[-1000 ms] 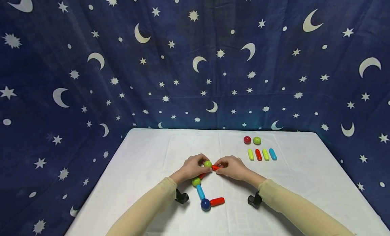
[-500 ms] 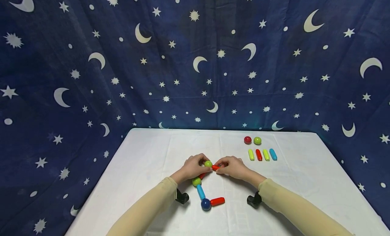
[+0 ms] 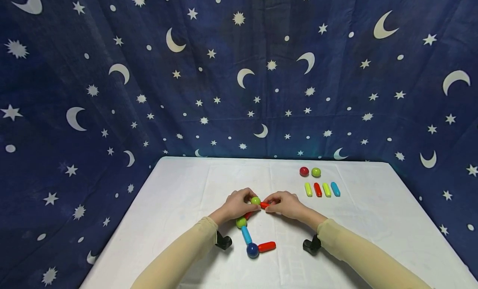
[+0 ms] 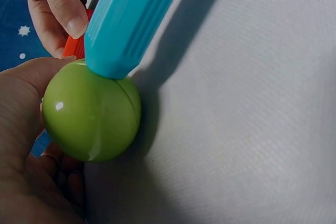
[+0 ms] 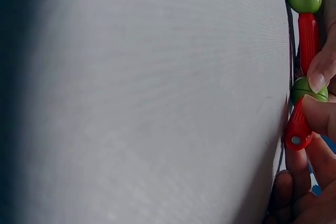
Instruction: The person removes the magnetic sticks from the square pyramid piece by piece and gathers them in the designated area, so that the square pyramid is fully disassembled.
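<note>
My left hand (image 3: 237, 205) pinches a green ball (image 3: 255, 200) at the far end of a chain of magnetic building pieces. From the right, my right hand (image 3: 286, 205) pinches a red magnetic rod (image 3: 264, 205) between thumb and fingers. One end of that rod touches the ball; its free end shows a metal tip in the right wrist view. A second red rod (image 5: 308, 40), partly covered in the head view, joins the held ball to a nearer green ball (image 4: 92, 111). From there a light-blue rod (image 3: 246, 235) reaches a dark blue ball (image 3: 252, 250), which bears another red rod (image 3: 267, 246).
A red ball (image 3: 304, 171) and a green ball (image 3: 316, 172) sit at the back right. Before them lie yellow rods (image 3: 308, 189), a red rod (image 3: 318, 190) and a blue rod (image 3: 335, 189). A starry curtain (image 3: 224, 73) hangs behind the white-covered table (image 3: 186, 185).
</note>
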`<state>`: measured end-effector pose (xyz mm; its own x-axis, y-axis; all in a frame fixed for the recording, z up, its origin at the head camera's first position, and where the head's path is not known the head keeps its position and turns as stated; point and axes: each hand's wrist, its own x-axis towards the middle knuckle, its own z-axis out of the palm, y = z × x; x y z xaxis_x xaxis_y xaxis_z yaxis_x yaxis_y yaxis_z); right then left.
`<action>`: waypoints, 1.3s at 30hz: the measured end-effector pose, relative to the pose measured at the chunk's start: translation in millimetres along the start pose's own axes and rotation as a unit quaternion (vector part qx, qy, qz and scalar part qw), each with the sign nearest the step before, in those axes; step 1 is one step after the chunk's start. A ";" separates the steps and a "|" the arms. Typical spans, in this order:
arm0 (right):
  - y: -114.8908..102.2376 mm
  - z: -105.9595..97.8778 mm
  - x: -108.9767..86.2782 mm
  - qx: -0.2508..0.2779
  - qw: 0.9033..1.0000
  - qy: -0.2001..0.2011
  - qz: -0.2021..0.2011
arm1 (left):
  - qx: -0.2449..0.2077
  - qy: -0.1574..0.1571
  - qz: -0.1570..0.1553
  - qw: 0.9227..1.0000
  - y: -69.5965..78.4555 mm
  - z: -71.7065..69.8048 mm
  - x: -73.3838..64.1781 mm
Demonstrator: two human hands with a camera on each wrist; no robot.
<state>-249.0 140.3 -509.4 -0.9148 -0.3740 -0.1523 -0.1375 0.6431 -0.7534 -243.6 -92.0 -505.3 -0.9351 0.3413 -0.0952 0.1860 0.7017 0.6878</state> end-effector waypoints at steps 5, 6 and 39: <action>0.1 -0.6 -0.2 0.007 1.000 0.000 0.008 | 0.001 -0.001 0.000 1.000 1.5 -0.6 -0.9; 0.4 -0.5 0.2 0.008 1.000 0.000 0.008 | 0.001 -0.002 0.000 1.000 1.6 -0.6 -1.0; 32.1 -98.8 -33.4 0.203 0.976 0.061 -0.049 | -0.009 0.003 0.007 1.000 0.6 -0.1 -1.2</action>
<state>-260.3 239.5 -465.2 -0.9465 -0.3227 -0.0073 -0.0886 0.2815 -0.9555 -242.4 -92.0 -504.7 -0.9345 0.3467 -0.0810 0.1937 0.6859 0.7014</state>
